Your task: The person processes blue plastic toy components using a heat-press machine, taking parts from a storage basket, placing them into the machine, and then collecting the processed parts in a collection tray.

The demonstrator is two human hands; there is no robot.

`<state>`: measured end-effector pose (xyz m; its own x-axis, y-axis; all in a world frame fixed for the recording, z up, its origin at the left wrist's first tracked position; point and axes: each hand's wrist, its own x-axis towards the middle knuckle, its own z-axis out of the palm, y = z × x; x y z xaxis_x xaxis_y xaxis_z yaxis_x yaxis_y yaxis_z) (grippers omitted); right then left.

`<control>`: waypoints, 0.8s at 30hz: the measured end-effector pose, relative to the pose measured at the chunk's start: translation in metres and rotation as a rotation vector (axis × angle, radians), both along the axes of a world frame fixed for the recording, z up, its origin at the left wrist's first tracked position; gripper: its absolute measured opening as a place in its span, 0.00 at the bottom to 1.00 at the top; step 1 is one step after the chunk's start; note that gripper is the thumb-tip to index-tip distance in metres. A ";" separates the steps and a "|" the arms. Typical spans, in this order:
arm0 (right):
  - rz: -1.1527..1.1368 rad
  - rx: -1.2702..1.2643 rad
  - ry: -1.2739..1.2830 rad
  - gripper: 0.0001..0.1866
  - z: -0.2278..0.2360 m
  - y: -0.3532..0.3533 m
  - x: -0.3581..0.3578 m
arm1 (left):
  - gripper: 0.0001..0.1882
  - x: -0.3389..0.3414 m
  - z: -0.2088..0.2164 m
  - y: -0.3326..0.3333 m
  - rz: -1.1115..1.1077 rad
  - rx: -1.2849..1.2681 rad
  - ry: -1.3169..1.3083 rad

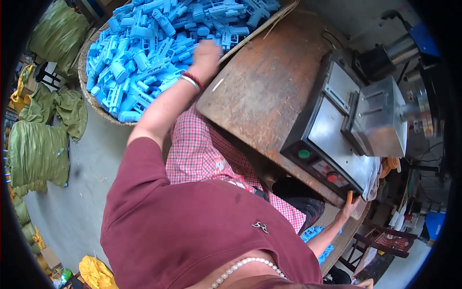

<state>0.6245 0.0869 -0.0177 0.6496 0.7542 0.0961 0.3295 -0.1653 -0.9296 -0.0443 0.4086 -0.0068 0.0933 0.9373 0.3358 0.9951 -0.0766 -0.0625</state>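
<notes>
My left hand (207, 57) reaches over a heap of light-blue plastic toy guns (144, 58), at its near right side. That hand is smeared by motion and its fingertips are hidden, so I cannot make out whether it holds a piece. The toy guns fill a wide round woven basket (84, 79). Over on the right, my right hand (351, 208) is at the near corner of a bench-top press machine (332, 144), fingers stretched up against its lower edge and nothing visible in them. The machine has a metal plate, a green button and a red button.
The machine stands on a worn wooden table (260, 82). More blue toy guns (317, 236) lie low beside my right forearm. Green sacks (38, 154) line the left floor, with a yellow bag (96, 272) nearer. A wooden chair (387, 241) stands at the right.
</notes>
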 end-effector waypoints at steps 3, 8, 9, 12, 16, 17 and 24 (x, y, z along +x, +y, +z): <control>0.011 0.014 0.028 0.29 0.002 0.005 -0.004 | 0.07 -0.058 -0.028 0.038 0.023 0.181 0.309; -0.043 0.009 0.007 0.32 0.000 -0.002 -0.006 | 0.08 -0.088 -0.052 0.062 0.198 -0.351 0.673; -0.045 0.023 0.027 0.33 0.000 0.001 -0.005 | 0.08 -0.109 -0.084 0.069 0.220 -0.183 0.669; -0.195 0.176 -0.155 0.32 0.017 0.018 -0.037 | 0.09 -0.128 -0.102 0.072 0.071 0.025 0.557; -0.160 0.211 -0.557 0.23 0.067 0.040 -0.050 | 0.10 -0.046 0.032 0.027 0.025 0.170 0.168; -0.082 0.209 -0.495 0.19 0.086 0.058 -0.073 | 0.15 -0.017 0.064 0.011 -0.026 0.119 0.062; 0.296 0.189 -0.766 0.15 0.066 0.173 -0.051 | 0.09 0.286 0.128 -0.087 -0.759 -0.025 -0.190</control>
<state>0.5731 0.2594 0.0487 0.1317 0.8099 0.5716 0.8857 0.1629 -0.4348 0.2421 0.3212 0.1213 0.6546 0.6475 0.3901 0.6635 -0.7394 0.1139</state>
